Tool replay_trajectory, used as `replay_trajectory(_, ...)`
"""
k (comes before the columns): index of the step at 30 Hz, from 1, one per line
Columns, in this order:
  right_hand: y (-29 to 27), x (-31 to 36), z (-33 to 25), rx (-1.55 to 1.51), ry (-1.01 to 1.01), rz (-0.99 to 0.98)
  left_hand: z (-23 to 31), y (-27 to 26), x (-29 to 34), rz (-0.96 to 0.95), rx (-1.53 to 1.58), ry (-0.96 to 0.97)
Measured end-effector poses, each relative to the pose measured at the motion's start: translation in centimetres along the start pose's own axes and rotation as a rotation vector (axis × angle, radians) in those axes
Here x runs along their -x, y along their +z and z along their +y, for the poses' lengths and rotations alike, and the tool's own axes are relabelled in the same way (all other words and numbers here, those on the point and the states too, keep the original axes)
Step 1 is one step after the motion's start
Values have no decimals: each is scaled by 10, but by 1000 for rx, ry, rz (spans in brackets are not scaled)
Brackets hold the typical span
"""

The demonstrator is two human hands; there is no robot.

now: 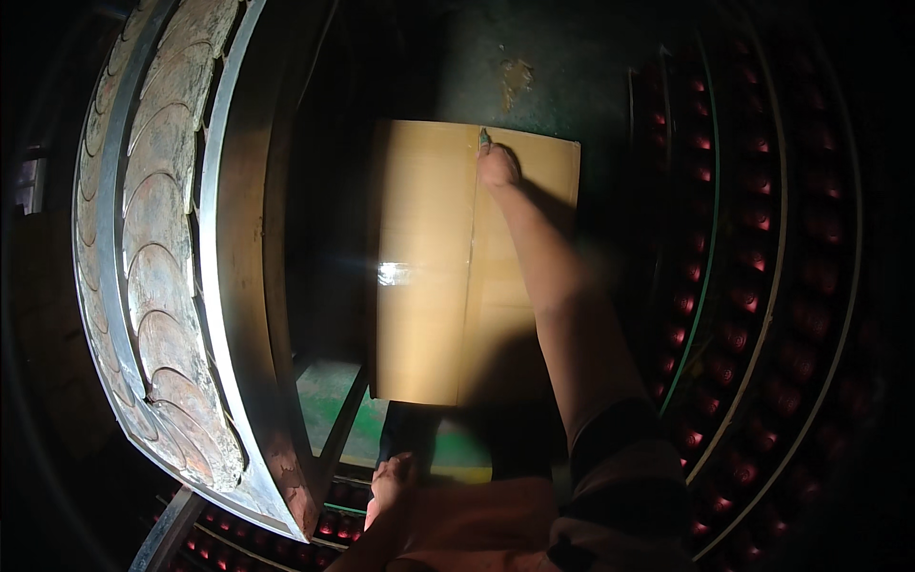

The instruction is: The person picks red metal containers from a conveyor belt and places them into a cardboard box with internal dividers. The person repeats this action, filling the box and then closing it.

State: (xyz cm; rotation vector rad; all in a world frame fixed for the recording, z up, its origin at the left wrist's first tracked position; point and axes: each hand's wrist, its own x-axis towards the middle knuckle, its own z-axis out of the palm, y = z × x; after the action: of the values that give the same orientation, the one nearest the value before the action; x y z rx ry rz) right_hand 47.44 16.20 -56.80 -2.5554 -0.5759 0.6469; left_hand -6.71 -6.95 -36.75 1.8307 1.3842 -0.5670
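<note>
A brown cardboard box lies in front of me with its large flat face up. A straight seam runs down the middle of that face, and a shiny patch shows at its left edge. My right arm reaches across the box, and my right hand is closed at the far end of the seam. A small green thing sticks out from its fingers at the box's far edge; its kind is too small to tell. Down by my body, below the box's near edge, my left hand is closed, and its inside is hidden.
To the left stands a conveyor of worn, overlapping curved plates with a metal side rail. Rows of dark red round things run between thin rails on the right. The floor beneath has green paint. Much of the surroundings is dark.
</note>
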Motion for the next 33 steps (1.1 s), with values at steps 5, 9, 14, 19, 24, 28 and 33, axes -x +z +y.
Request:
replay_trajectory(5, -14, 9, -26, 135, 102, -48, -3, -8, 5, 37, 72, -20)
replay_trajectory(9, 15, 86, 19, 189, 12, -76, 3, -4, -8, 43, 414, -191)
replay_trajectory(14, 90, 439, 140, 326, -365, -627, 30, 9, -94, 166, 840, -11)
replay_trajectory(19, 111, 576, 225, -44, 129, -631, 101, 17, -188, 177, 425, 260)
replay_trajectory(24, 17, 377, 238, -419, -25, -284, 174, 48, -198, 130, 201, 50)
replay_trajectory(28, -56, 262, 153, -697, 8, -181, 201, 50, -179, 189, 322, -1)
replay_trajectory(33, -128, 235, 88, -290, -418, 46, 263, 65, -125, -225, 664, 432)
